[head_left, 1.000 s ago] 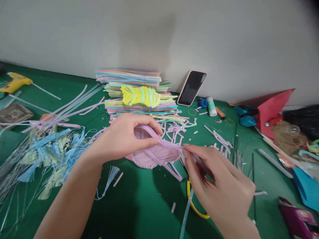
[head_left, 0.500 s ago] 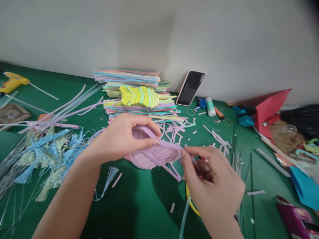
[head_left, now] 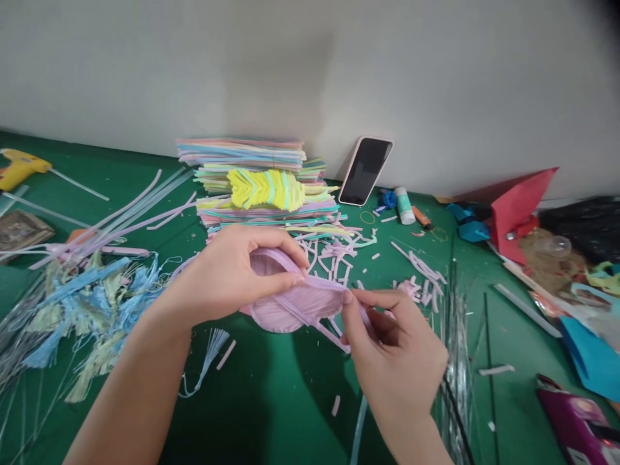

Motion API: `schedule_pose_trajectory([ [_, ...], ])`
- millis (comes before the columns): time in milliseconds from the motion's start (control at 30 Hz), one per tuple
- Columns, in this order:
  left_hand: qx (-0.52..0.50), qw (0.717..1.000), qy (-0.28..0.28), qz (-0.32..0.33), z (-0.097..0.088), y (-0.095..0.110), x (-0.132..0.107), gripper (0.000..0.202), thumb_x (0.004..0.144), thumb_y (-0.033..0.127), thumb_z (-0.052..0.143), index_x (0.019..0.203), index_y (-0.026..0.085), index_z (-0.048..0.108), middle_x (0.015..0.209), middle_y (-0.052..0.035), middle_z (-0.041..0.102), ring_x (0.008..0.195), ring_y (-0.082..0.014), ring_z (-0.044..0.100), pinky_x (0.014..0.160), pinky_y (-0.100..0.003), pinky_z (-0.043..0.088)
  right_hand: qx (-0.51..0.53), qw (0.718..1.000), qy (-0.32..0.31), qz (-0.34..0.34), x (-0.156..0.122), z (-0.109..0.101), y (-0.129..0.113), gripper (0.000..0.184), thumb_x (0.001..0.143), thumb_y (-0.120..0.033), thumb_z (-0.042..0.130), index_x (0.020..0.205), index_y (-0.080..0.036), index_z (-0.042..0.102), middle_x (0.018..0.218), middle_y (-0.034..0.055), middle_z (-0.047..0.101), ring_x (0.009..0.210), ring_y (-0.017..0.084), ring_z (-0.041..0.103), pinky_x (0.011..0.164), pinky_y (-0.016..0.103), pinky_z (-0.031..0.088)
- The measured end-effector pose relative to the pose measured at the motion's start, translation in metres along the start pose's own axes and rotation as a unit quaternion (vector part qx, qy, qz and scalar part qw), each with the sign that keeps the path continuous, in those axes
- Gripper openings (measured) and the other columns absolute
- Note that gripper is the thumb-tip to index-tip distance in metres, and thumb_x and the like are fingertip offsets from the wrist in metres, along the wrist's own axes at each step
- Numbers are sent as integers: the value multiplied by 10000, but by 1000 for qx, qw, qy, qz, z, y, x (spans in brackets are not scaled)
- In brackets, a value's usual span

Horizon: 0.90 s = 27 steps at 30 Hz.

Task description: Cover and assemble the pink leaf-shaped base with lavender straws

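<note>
My left hand (head_left: 237,278) is closed in a pinch on the upper rim of a lilac pipe-cleaner piece (head_left: 281,316), a rounded, shallow form with close rows of fuzzy stems. Thumb and forefinger press a lilac strip along that rim. At the piece's right end, my right hand (head_left: 394,345) pinches the same lilac strip between thumb and forefinger, its other fingers curled. A folded loose lilac stem (head_left: 334,339) sticks out below the piece, between the hands. The curled right fingers hide part of the strip.
Behind the hands lie bundled pipe cleaners (head_left: 242,155), a yellow fuzzy piece (head_left: 266,188) and a propped phone (head_left: 365,171). Tassels (head_left: 111,303) and a yellow glue gun (head_left: 22,169) are at left. Lilac offcuts (head_left: 334,252), a glue stick (head_left: 403,205) and clear strands (head_left: 455,349) lie right.
My right hand has shifted left and turned slightly, still pinching the strip. A yellow loop seen below it earlier no longer shows. The view has drifted slightly; the left hand keeps its pinch.
</note>
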<state>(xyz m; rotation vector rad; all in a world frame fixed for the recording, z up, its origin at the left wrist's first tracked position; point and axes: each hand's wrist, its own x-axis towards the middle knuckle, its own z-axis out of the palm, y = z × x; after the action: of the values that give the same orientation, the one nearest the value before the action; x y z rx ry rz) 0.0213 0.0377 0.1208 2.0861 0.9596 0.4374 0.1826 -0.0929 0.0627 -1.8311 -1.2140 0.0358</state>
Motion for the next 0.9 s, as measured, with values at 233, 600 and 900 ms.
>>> schedule_pose_trajectory([
  [233,14,1000,-10,9,-1,2,-2,84,766,299,696,846,287,719,866,99,734,772,-101,662,704,-169,477,30,999,2,-44,1,1,-2,65,809,-200,672,803,-204,608,708,-21,628,492,81,575,442,207,465],
  [600,54,998,-14,9,-1,0,-4,122,766,368,703,877,318,715,887,114,737,786,-112,663,702,-188,464,-4,995,2,-99,4,-3,-9,57,831,-185,656,801,-207,612,671,-38,624,490,62,566,418,171,430],
  [900,20,999,-32,-1,0,-2,-2,103,785,350,680,838,281,736,864,73,744,794,-131,665,712,-201,481,-3,988,-28,-152,8,-6,-3,70,845,-153,642,856,-210,602,747,-15,645,588,79,596,510,184,466],
])
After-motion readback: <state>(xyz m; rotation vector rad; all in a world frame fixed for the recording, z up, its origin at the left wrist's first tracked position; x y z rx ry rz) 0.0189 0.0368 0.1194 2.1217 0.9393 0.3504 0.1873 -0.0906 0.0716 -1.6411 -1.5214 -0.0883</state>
